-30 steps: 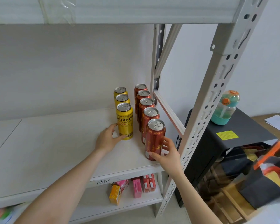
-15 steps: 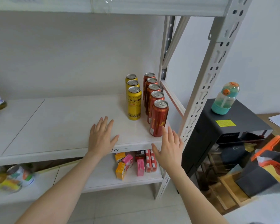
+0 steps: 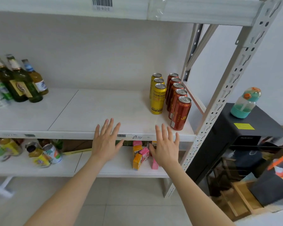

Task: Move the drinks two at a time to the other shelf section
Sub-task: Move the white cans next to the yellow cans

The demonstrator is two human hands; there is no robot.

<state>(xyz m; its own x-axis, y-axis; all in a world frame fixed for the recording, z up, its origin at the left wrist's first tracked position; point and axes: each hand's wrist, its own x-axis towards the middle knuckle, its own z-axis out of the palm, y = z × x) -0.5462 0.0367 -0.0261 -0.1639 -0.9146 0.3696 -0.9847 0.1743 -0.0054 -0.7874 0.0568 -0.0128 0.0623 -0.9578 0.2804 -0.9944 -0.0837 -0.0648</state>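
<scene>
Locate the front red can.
Head view: the front red can stands at the right end of the shelf, right of the front yellow can, just beyond the right hand.

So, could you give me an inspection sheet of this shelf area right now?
Surface: white shelf, two boards.
Job's things: three yellow cans, five red cans, upright in two rows at right; glass bottles at left.
Clutter: cartons on the lower shelf.
Hands: left hand, right hand open, holding nothing, at the shelf edge.
Cables: nothing seen.
Surroundings: black cabinet, teal bottle on top.
</scene>
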